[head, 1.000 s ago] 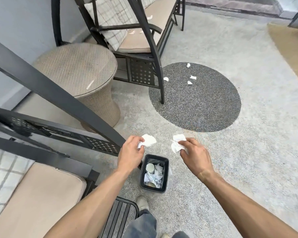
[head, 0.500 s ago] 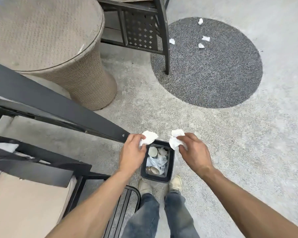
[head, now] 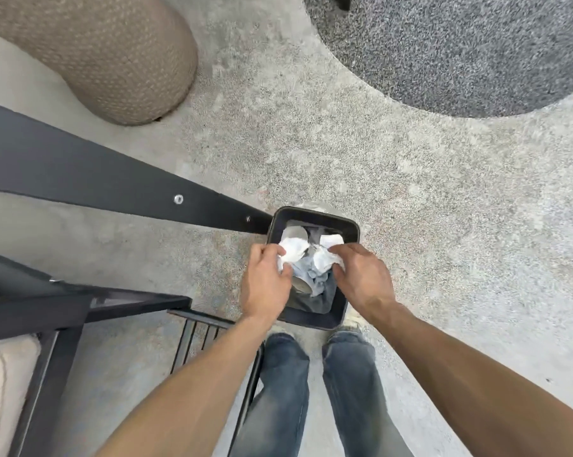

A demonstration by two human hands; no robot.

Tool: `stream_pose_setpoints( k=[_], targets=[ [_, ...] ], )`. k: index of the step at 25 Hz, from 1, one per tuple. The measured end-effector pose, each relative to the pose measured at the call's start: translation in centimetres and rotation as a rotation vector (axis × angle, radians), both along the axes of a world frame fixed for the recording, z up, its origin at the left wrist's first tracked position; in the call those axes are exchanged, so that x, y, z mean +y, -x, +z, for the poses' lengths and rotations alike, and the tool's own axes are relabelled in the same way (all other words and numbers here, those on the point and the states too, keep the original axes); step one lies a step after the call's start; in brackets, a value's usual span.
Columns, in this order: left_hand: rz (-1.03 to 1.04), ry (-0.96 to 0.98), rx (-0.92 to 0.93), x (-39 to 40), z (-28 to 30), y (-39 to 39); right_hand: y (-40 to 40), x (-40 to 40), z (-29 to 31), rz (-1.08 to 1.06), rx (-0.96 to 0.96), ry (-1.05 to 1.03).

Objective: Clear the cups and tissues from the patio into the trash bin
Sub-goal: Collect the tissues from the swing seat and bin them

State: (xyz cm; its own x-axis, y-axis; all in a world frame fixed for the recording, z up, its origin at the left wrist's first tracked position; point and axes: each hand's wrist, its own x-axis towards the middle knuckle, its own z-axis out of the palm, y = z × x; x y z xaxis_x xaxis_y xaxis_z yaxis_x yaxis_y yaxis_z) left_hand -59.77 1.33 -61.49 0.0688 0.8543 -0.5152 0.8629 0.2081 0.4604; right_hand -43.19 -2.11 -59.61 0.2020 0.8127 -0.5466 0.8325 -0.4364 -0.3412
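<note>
A small black trash bin (head: 315, 215) stands on the concrete just in front of my feet. Inside it lie crumpled tissues and at least one paper cup (head: 301, 283). My left hand (head: 266, 281) is over the bin's left side, fingers closed on a crumpled white tissue (head: 293, 249). My right hand (head: 361, 278) is over the bin's right side, pinching another white tissue (head: 326, 258). Both tissues hang over the bin's opening.
A dark metal swing frame bar (head: 113, 189) runs diagonally from the left to the bin's corner. A wicker side table base (head: 120, 54) stands at the upper left. A round grey mat (head: 460, 51) lies at the upper right. A beige cushion (head: 1, 390) sits at the lower left.
My view has tilted down and moved closer to the bin. Both hands have lowered with their tissues from above the bin's far rim to right over its opening.
</note>
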Motion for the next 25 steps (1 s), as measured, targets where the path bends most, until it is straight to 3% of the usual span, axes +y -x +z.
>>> stream_pose_setpoints(
  k=[5, 15, 20, 25],
  targets=[
    [-0.02, -0.007, 0.113, -0.7, -4.1, -1.1, 1.3, 0.6, -5.2, -0.007, -0.03, 0.028],
    [-0.231, -0.016, 0.285, -0.4, -6.5, -2.4, 2.5, 1.1, -8.8, -0.064, 0.037, 0.087],
    [-0.231, -0.016, 0.261, -0.4, -4.6, -2.0, 1.5, 0.5, -7.1, -0.058, 0.076, 0.112],
    [-0.249, -0.046, 0.197, 0.5, 1.5, -1.5, -0.4, 0.7, -0.8, -0.035, 0.005, 0.012]
  ],
)
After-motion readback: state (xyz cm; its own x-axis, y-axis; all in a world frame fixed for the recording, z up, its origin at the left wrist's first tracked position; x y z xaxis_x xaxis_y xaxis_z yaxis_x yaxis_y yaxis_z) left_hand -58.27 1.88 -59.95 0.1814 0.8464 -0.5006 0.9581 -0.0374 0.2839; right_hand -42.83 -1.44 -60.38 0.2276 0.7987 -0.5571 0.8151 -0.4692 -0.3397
